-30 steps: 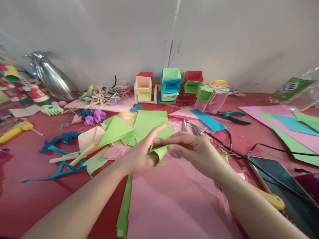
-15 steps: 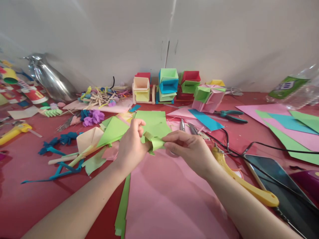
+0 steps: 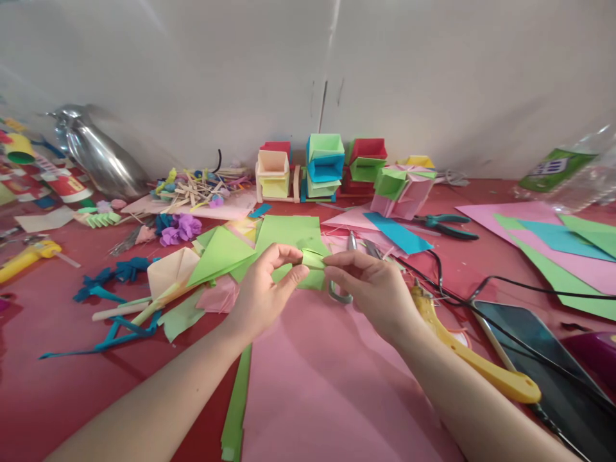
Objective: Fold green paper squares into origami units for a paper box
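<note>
Between my two hands is a small folded piece of green paper (image 3: 314,258). My left hand (image 3: 269,282) pinches its left end between thumb and fingers. At the other end, the thumb and fingertips of my right hand (image 3: 368,282) grip it. Beneath and behind it lies a green paper sheet (image 3: 289,228). A large pink sheet (image 3: 332,378) spreads under my wrists, with green paper showing along its left edge. Part of a metal tool's handle loop (image 3: 341,295) peeks out beside my right fingers.
A yellow glue gun (image 3: 481,366) and a phone (image 3: 543,359) lie at right, crossed by a black cable. Pliers (image 3: 447,224), folded paper boxes (image 3: 325,167) and a plastic bottle (image 3: 558,170) stand or lie farther back. Paper scraps, blue strips and a metal jug (image 3: 99,151) are at left.
My left hand has turned, its thumb and fingers now extended to pinch the green paper's left end. The piece looks flatter and sits slightly higher and to the right.
</note>
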Action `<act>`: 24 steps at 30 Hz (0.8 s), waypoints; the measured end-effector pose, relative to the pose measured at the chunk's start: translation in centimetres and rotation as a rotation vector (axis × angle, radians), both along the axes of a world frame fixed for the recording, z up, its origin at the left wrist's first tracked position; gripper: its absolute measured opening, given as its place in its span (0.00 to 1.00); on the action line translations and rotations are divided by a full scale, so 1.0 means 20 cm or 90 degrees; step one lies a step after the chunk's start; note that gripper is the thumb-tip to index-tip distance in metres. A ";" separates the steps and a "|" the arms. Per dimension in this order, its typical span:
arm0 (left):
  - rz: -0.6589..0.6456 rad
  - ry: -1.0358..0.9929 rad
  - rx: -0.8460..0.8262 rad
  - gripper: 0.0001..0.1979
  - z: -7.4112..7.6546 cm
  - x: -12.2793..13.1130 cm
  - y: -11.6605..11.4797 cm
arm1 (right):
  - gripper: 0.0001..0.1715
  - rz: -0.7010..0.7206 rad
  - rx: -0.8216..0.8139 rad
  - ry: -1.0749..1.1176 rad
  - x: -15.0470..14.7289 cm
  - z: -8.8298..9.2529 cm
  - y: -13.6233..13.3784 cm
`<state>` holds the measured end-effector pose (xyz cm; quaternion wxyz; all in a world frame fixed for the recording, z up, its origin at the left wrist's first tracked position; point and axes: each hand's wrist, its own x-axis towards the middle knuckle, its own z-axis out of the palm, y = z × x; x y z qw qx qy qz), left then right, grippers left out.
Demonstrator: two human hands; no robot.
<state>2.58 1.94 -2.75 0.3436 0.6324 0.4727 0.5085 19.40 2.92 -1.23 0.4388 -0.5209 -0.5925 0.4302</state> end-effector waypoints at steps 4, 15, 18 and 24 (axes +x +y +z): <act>0.026 -0.023 0.011 0.05 -0.02 0.01 0.00 | 0.13 0.016 -0.005 0.043 -0.01 -0.01 -0.01; 0.002 -0.052 0.009 0.06 -0.04 0.03 -0.01 | 0.08 0.013 0.170 -0.056 0.00 -0.03 -0.01; -0.003 -0.056 0.015 0.07 -0.04 0.03 0.00 | 0.08 0.000 0.235 -0.099 -0.01 -0.02 -0.01; -0.016 -0.040 0.004 0.10 -0.04 0.03 -0.01 | 0.08 -0.011 0.281 -0.139 -0.01 -0.02 -0.01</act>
